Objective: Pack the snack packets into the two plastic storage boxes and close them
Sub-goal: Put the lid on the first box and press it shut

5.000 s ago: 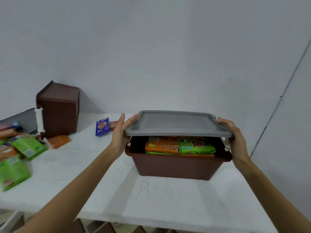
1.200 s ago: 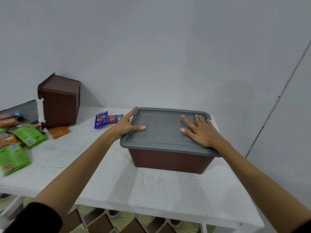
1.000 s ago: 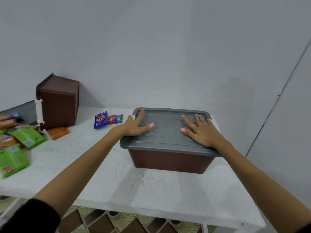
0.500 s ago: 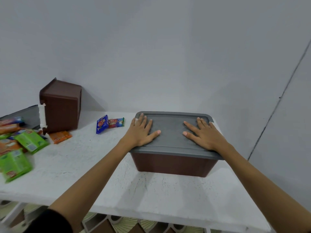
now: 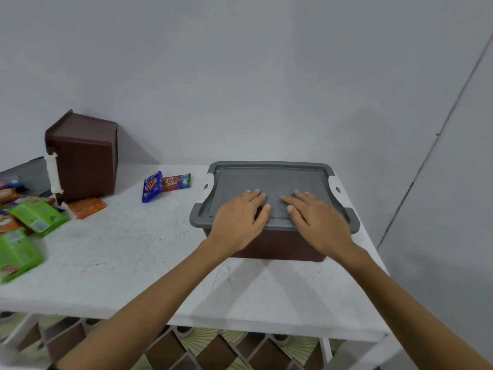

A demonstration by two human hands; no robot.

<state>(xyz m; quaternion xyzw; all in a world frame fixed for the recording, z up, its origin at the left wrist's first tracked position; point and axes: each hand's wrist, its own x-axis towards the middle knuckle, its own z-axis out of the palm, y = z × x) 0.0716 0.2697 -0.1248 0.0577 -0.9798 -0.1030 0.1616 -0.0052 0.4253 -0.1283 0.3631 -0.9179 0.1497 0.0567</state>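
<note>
The brown storage box sits at the right end of the white table, its grey lid lying on top. Both hands press on the lid's near half, side by side: the left hand and right hand are flat, fingers straight, gripping nothing. A white clip shows at the lid's left end. Just left of the box lie a blue packet and a red packet, each with a red oval logo too blurred to read. Farther left, a second brown box rests tipped on its side near an orange packet and green packets.
</note>
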